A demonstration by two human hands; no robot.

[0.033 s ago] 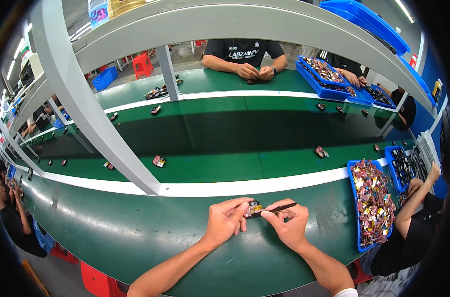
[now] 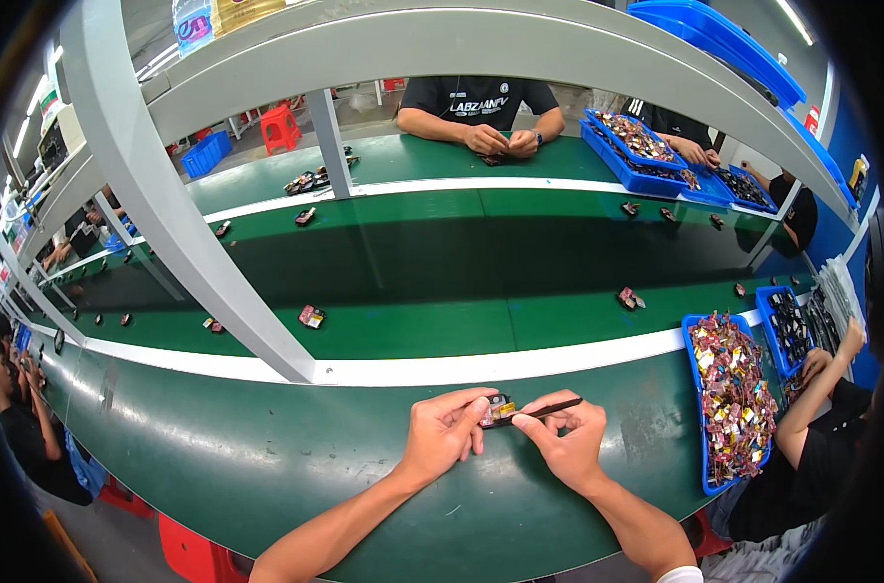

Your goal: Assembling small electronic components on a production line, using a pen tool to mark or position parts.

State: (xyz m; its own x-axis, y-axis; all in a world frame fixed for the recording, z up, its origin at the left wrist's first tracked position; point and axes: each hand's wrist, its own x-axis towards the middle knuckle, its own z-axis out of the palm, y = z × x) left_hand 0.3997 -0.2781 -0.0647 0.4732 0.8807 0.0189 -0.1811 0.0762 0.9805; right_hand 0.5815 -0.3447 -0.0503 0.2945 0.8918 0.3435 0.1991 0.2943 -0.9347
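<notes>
Over the green bench, my left hand (image 2: 442, 435) is closed around a small electronic unit (image 2: 500, 406), a black casing with a reddish board and a yellow part inside. My right hand (image 2: 575, 442) pinches a thin dark tool (image 2: 558, 405) that looks like tweezers. Its tip rests at or very near the unit's lower right edge; whether it touches is too small to tell. My left fingers cover part of the casing.
Right of my hands, a blue tray (image 2: 695, 374) holds a heap of red boards. A co-worker's arm (image 2: 817, 408) is beside it. Beyond a white rail (image 2: 500, 367), similar units (image 2: 312, 317) lie on a green belt. A grey post (image 2: 184, 194) rises at left.
</notes>
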